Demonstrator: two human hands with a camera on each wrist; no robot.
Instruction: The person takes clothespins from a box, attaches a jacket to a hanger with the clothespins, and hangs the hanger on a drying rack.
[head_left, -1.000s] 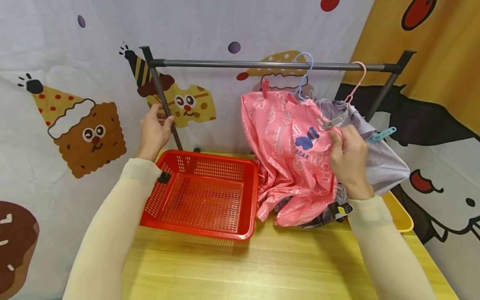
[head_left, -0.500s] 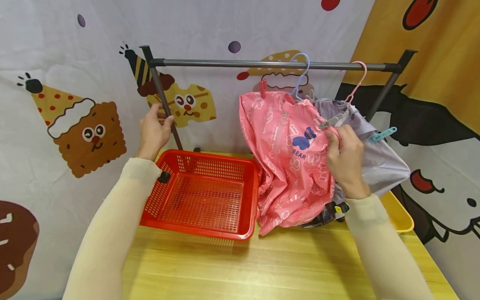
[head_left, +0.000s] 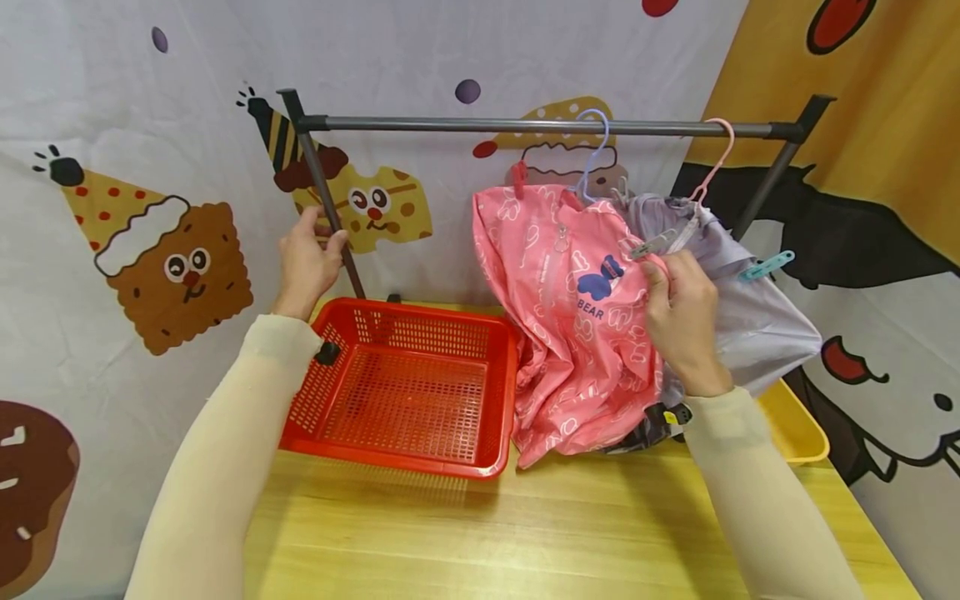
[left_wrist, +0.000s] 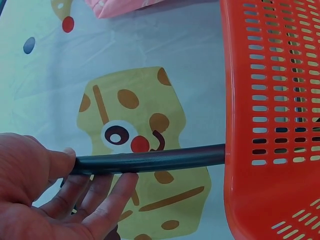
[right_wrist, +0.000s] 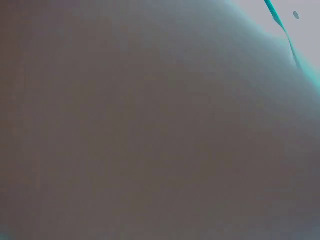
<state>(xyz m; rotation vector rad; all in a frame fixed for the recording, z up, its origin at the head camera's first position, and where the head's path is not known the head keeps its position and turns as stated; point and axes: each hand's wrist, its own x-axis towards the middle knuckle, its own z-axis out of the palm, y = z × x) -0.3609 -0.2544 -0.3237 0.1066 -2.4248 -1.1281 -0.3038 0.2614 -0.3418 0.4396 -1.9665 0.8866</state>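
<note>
In the head view a pink jacket [head_left: 558, 250] printed "BEAR" hangs from a blue hanger [head_left: 591, 158] hooked over the bar of a dark metal clothes rack [head_left: 450, 125]. My right hand [head_left: 682, 312] pinches the jacket at its right shoulder, beside a grey clothespin [head_left: 654, 245]. A red clothespin [head_left: 519, 178] sits on the other shoulder. At the left, my left hand [head_left: 307, 262] holds the rack's upright post. The left wrist view shows the thumb and fingers on either side of that post [left_wrist: 150, 161]. Blurred grey cloth [right_wrist: 160, 130] fills most of the right wrist view.
A red plastic basket [head_left: 506, 400] stands below the bar, left of the jacket. Grey clothing [head_left: 765, 325] hangs at the right from a pink hanger [head_left: 716, 162], with a teal clothespin [head_left: 767, 266] on it. Behind it is a yellow basket [head_left: 798, 429]. All stand on a wooden table [head_left: 570, 533].
My right hand has moved left with the pink jacket, and the blue hanger's hook has slid left along the bar. The jacket's lower part has swung left and spread out. My left hand stays put.
</note>
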